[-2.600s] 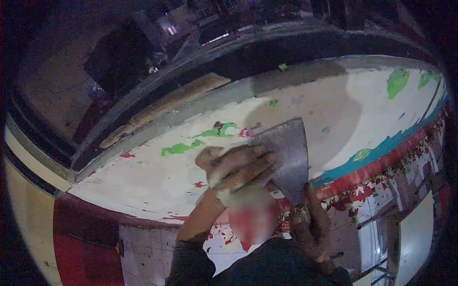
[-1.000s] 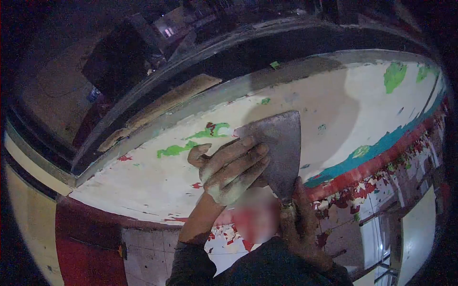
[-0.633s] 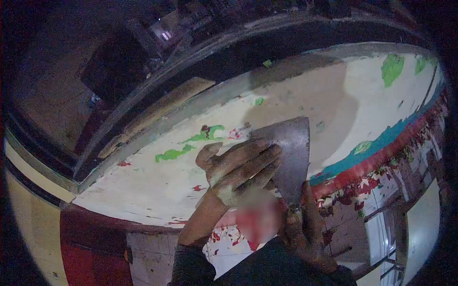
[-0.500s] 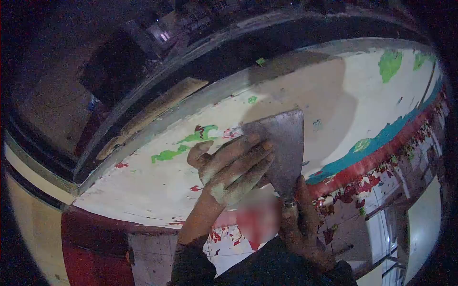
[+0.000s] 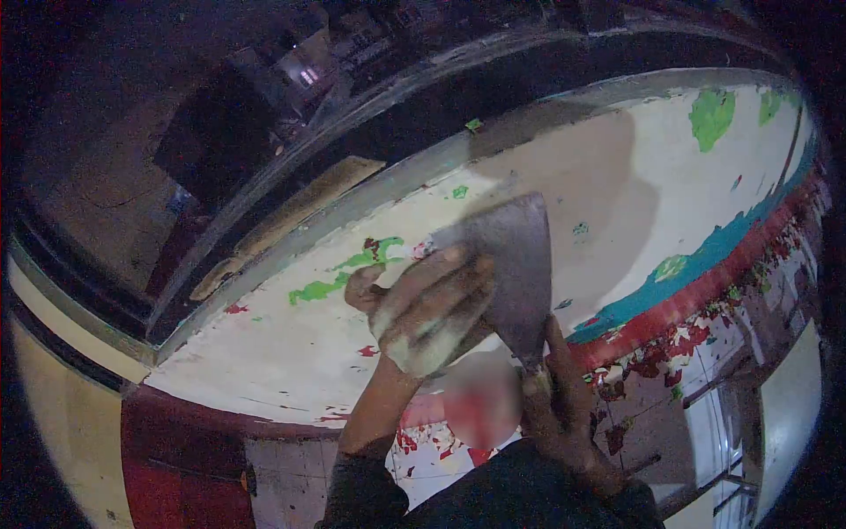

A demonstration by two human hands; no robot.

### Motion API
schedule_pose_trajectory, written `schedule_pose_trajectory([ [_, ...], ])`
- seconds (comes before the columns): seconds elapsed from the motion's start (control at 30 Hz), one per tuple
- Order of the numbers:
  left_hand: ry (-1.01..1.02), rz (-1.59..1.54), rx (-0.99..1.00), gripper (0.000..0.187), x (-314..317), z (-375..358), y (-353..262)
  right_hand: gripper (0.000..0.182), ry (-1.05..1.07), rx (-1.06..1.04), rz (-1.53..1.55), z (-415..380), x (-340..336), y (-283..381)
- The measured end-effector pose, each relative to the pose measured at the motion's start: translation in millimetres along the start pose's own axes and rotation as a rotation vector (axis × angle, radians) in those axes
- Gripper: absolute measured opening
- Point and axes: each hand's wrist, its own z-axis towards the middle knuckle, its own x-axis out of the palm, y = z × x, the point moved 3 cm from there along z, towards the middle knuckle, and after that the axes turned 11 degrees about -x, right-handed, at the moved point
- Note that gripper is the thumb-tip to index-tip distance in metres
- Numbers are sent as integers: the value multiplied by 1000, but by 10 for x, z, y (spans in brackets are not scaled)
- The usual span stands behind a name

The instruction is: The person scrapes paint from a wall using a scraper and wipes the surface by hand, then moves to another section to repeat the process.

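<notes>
A wide flat scraper (image 5: 520,256) with a dull grey metal blade lies against a white painted surface (image 5: 291,361). My right hand (image 5: 568,419) is closed around its short handle, at the lower end of the blade. Across the left part of the blade rest the stretched fingers of my left hand (image 5: 432,309), its thumb apart and pale dust on its back. Just left of that hand is a ragged green paint patch (image 5: 322,286). Shadow covers the surface beyond the blade's wide edge, so contact there is hard to judge.
A dark ledge (image 5: 529,75) borders the surface above, with a tan strip (image 5: 344,176) on it. Larger green patches (image 5: 712,119) are at the upper right. Teal (image 5: 705,256) and red (image 5: 643,326) bands run below. Red and green paint flakes (image 5: 687,339) litter the tiled floor.
The scraper and both hands sit slightly further left in view, with the blade's wide edge a little higher. My grip looks the same. The background has shifted slightly with the camera.
</notes>
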Motion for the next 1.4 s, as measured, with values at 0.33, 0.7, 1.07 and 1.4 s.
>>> schedule_pose_trajectory([
  [0.33,-28,161,279,33,-78,149,-144,51,-60,-23,-43,-5,-37,98],
  [0.7,-123,155,335,36,-104,189,-239,52,-37,64,-23,-28,-52,117],
  [1.07,-123,150,308,31,-74,93,-138,53,-16,135,33,-39,-61,95],
  [1.4,-195,254,189,18,-113,20,-145,51,41,-31,-154,73,-9,149],
])
